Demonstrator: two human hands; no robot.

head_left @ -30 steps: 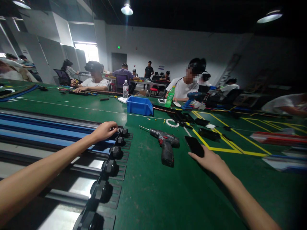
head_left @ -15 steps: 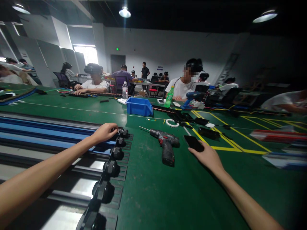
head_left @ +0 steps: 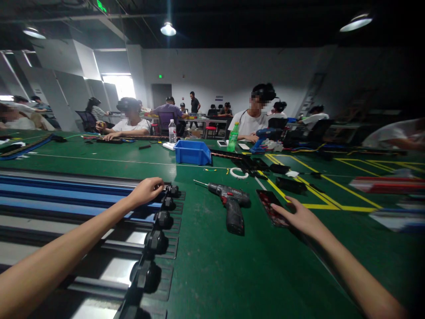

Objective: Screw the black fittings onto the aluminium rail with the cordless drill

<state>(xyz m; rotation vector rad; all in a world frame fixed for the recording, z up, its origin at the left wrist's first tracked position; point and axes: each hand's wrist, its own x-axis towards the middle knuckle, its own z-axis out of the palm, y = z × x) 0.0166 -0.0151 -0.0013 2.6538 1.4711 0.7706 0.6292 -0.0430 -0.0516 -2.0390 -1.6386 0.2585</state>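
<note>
My left hand (head_left: 146, 192) rests at the far corner of a long frame (head_left: 83, 191) with blue and grey strips, its fingers curled beside the end row of black ribbed knobs (head_left: 156, 241). What those fingers hold, if anything, is hidden. On the green table, a smartphone (head_left: 265, 204) lies flat with its screen lit in dark red. My right hand (head_left: 305, 218) is over its right side, thumb on the glass and fingers spread apart. Between both hands lies a black and red cordless drill (head_left: 232, 201), its long bit pointing left.
A blue plastic bin (head_left: 192, 153) stands beyond the drill, near a clear water bottle (head_left: 172, 131) and a green bottle (head_left: 233, 137). A white ring (head_left: 239, 173), black parts (head_left: 291, 185) and a blue drill (head_left: 264, 139) lie farther back. People sit across the table.
The phone's screen has lit up, and the phone now lies flat. My right hand has slid right and loosened around it, thumb on the glass. My left hand keeps its place.
</note>
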